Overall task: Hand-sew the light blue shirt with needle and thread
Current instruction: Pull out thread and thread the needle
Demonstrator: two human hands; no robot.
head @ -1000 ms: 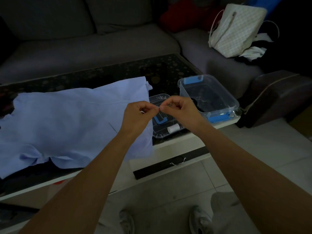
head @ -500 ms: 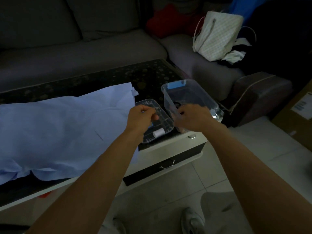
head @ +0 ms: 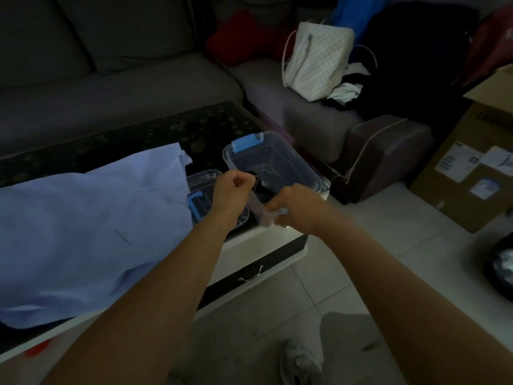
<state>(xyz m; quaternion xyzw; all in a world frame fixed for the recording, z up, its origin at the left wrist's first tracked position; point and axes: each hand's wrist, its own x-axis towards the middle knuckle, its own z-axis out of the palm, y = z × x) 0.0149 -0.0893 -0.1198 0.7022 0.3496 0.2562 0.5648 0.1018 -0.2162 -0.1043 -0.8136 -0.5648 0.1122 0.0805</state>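
The light blue shirt (head: 83,218) lies spread out but rumpled on the dark tabletop (head: 194,126), at nine o'clock in the view. Its near edge hangs over the tabletop's front rim, and its two o'clock corner is bunched.

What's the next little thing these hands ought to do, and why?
Probably lower the left hand into the clear box. It pinches what looks like a thin thread right over the rim, while the right hand grips the box's near corner, steadying it. The light blue shirt lies beside them, untouched.
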